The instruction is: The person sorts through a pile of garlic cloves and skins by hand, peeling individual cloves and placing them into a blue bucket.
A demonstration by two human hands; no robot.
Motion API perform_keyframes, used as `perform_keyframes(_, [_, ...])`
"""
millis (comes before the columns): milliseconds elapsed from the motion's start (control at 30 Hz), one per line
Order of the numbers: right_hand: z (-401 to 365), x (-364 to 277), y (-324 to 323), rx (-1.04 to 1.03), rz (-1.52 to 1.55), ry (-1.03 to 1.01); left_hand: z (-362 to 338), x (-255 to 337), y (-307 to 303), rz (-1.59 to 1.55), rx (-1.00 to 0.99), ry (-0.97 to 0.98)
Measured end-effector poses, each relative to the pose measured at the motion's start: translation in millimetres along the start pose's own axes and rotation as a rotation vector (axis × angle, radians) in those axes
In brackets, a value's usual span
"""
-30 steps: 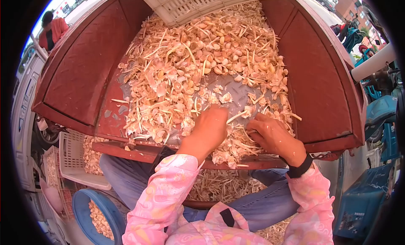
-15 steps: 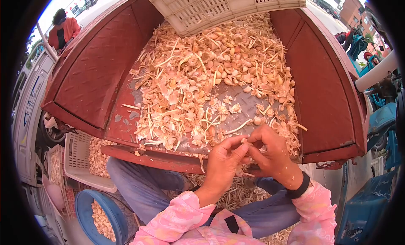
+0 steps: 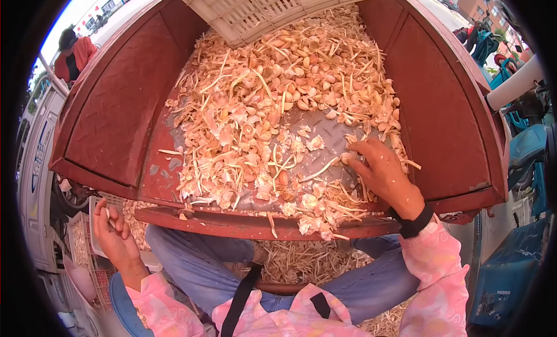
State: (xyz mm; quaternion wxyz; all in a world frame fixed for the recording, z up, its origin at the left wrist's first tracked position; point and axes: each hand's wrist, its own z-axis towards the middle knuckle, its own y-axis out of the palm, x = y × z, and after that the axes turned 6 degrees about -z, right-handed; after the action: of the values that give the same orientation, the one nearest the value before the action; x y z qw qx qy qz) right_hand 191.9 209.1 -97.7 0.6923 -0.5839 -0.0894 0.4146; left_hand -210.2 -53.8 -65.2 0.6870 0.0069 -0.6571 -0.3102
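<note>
My left hand (image 3: 119, 244) is at the lower left, over a crate of cloves beside the cart, its fingers curled round a small pale garlic clove (image 3: 108, 213). Over the metal cart bed my right hand (image 3: 386, 177) reaches down, thumb and forefinger closed at a garlic clove (image 3: 346, 158). Unpeeled cloves (image 3: 301, 84), dry skins (image 3: 226, 128) and long pale stems lie heaped on the bed. A loose clump of skins (image 3: 316, 212) rests at its front edge, below my right hand.
A white plastic crate (image 3: 261, 12) leans across the back of the cart. Red side panels (image 3: 113, 105) flank the bed. A blue bucket (image 3: 123, 305) stands at the lower left. Another person (image 3: 75, 54) is at the far upper left. Scooters (image 3: 525, 154) stand at the right.
My hands have parted from their place together at the front edge. The left moved far left to the crate; the right moved up over the bed to a clove. The view shifted slightly.
</note>
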Motion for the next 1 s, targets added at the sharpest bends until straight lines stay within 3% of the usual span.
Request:
perform_keyframes(67, [0.3, -2.0, 6.1, -0.085, -0.017, 0.006, 48.5, -2.1, -85.3, 0.362, 0.043, -0.027])
perform_keyframes(133, [2.3, -2.9, 8.3, -0.034, 0.071, -0.045, 75.6, -28.2, -146.8, 0.758, 0.072, 0.017])
perform_keyframes(167, [4.8, -4.0, 8.7, -0.008, 0.113, -0.073, 82.5, -35.3, -159.3, 0.953, 0.088, 0.039])
perform_keyframes(200, [7.0, -10.4, 5.6, -0.022, 0.149, -0.064, 62.1, -28.7, -131.5, 0.973, 0.042, 0.175])
perform_keyframes(267, [6.0, -34.8, -2.6, -0.077, 0.225, -0.054, 12.8, -10.9, -51.4, 0.785, -0.039, 0.199])
perform_keyframes(300, [5.3, -45.3, -3.2, -0.125, 0.244, -0.117, -25.9, -4.6, 5.8, 0.501, -0.182, 0.085])
perform_keyframes(333, [4.9, -55.6, -3.4, -0.172, 0.264, -0.184, -60.0, -2.9, 50.7, 0.508, -0.301, 0.032])
perform_keyframes(433, [1.4, -80.3, -2.2, -0.246, 0.278, -0.404, -125.3, -36.3, 125.6, 0.369, -0.849, -0.371])
perform_keyframes(467, [0.1, -87.1, -3.5, -0.255, 0.282, -0.438, -134.6, -64.0, 135.0, 0.431, -0.979, -0.232])
perform_keyframes(633, [0.3, -79.4, -4.7, -0.277, 0.313, -0.430, -143.0, -98.0, 154.5, -0.001, -0.955, -0.810])
perform_keyframes(767, [2.7, -74.5, 5.5, -0.176, 0.274, -0.474, -144.5, -106.2, 161.6, -0.005, -0.883, -0.768])
perform_keyframes(1000, [7.4, -81.0, 11.3, -0.032, 0.382, -0.472, -139.3, -102.9, 157.2, -0.302, -0.789, -0.954])
